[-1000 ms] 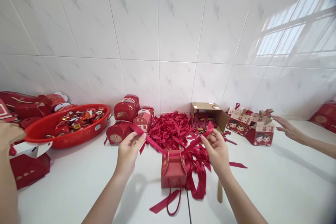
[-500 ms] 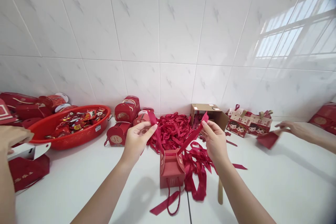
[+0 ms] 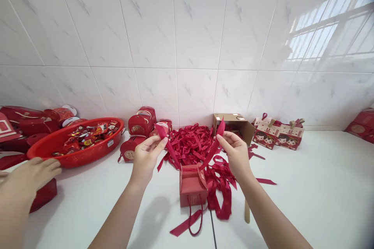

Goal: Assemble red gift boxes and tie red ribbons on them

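Observation:
A small red gift box (image 3: 193,188) stands upright on the white table in front of me, a cord handle looping down its near side. My left hand (image 3: 148,157) pinches one end of a red ribbon (image 3: 173,153) that runs up from the box's top. Between the thumb and fingers of my right hand (image 3: 235,151) is the ribbon's other end, so the two lengths form a V above the box. Behind it lies a heap of loose red ribbons (image 3: 191,146), with more strands trailing to the right. Another ribbon piece (image 3: 187,223) lies under the cord.
On the left, a red basin (image 3: 84,160) holds wrapped sweets, and a co-worker's hand (image 3: 32,179) is over a red box. Red boxes (image 3: 142,122) are stacked by the wall. A cardboard carton (image 3: 248,132) and patterned boxes (image 3: 277,138) stand back right.
Both my hands shift slightly left, still pinching the ribbon ends. The co-worker's hand at left moves inward over its box. At right, another person's hand and a red piece have left the view.

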A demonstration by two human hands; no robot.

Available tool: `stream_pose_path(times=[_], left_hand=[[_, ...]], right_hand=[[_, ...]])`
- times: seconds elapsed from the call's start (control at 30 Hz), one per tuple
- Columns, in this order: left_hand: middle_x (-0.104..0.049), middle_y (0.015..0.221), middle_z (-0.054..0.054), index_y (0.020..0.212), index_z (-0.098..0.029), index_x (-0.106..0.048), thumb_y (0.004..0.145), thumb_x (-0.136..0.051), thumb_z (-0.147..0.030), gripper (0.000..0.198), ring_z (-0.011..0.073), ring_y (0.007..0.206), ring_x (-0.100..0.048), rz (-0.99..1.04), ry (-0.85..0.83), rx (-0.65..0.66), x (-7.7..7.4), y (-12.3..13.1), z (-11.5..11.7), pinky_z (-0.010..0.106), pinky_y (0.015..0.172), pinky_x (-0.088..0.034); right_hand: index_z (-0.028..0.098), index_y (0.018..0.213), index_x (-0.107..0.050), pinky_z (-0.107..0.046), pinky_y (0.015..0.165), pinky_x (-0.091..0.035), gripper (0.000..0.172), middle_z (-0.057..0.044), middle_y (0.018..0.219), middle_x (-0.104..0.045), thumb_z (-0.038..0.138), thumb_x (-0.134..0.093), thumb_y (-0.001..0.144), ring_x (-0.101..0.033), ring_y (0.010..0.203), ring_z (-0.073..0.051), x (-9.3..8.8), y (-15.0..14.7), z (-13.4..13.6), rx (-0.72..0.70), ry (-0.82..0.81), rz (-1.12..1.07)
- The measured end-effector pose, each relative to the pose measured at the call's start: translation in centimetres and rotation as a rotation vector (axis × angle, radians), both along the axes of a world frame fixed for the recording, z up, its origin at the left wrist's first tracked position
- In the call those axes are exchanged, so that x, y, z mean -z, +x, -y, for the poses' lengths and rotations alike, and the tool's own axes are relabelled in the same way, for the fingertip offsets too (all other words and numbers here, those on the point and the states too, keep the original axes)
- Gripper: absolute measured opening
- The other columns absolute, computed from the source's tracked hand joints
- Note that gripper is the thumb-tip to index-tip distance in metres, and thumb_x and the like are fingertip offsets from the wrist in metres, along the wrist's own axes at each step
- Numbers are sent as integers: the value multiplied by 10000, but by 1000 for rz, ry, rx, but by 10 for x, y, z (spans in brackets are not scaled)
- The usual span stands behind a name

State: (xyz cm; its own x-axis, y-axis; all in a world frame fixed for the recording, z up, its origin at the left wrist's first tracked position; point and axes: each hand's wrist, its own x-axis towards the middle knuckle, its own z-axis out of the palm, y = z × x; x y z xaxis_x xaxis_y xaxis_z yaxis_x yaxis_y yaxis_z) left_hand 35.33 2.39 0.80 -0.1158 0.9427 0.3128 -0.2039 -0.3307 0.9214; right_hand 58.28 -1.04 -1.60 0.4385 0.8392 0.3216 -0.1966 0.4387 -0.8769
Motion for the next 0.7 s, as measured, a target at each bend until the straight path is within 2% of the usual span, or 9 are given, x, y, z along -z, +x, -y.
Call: stream_pose_path(times=[0.23,0.43,0.6,0.7], left_hand=[[-744,800,47,810,-149,-733,535,-858,-358,367,192,770,-673,100,-46,-91,9,-9,-2,312,767,-515],[-739,739,53,828,-147,-743,583,-839,-379,351,208,780,-689,24,-11,51,-4,7,-1,329,802,-527],[-746,762,72,833,-151,-751,602,-818,-426,366,237,825,-696,-65,3,147,-19,29,4,351,826,-532],[-756,824,77,813,-152,-753,587,-827,-416,355,241,876,-689,-68,8,147,-19,34,2,342,832,-524]], right_hand=[[190,810,-712,-268,629,-467,245,4,701,-668,418,-737,723,-572,638,-128,0,3,4,36,1,37],[201,875,-704,-295,751,-492,252,-22,826,-703,388,-756,715,-616,758,-149,-10,-3,-1,-20,57,10],[197,831,-688,-273,710,-483,225,-7,780,-672,396,-735,736,-592,711,-132,-22,-15,-1,-68,106,26],[201,822,-682,-261,686,-471,215,1,763,-655,396,-727,743,-571,692,-126,-26,-18,0,-70,115,53]])
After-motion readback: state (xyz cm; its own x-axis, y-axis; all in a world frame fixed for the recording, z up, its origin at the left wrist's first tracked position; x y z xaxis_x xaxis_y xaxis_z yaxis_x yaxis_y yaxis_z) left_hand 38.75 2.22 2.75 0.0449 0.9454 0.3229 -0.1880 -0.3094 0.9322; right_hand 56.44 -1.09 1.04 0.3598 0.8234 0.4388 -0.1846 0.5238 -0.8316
